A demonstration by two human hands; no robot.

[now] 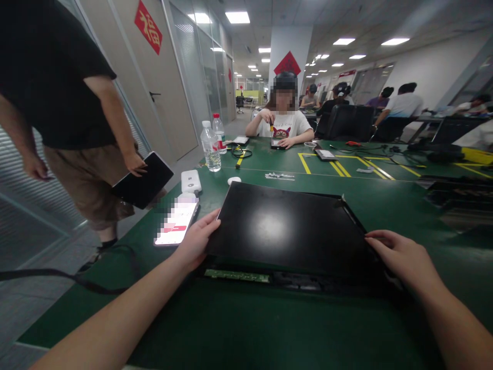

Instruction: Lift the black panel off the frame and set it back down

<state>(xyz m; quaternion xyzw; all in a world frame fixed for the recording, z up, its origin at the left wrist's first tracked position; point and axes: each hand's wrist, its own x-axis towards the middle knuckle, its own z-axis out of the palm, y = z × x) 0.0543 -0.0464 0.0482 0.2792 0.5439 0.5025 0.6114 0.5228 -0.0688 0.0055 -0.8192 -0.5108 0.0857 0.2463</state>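
A black LCD panel point(277, 226), glossy with a bright reflection in its middle, lies between my hands above a dark frame. My left hand point(196, 239) pinches the panel's left edge, thumb on top and the other fingers partly hidden below. At the right edge, my right hand point(400, 254) is closed with thumb and forefinger together; whether it also grips the frame I cannot tell. Along the near side, a green circuit board strip point(236, 276) shows in the frame. The panel sits slightly askew, so the frame's rim point(352, 213) is exposed at the far right corner.
Left of the panel lie a lit phone point(177, 221), a white device point(190, 181) and a white earbud case point(234, 181). Two bottles point(211, 149) stand behind. Across the green table point(246, 329) a person works on a small device. Another person stands at left holding a dark panel point(144, 180).
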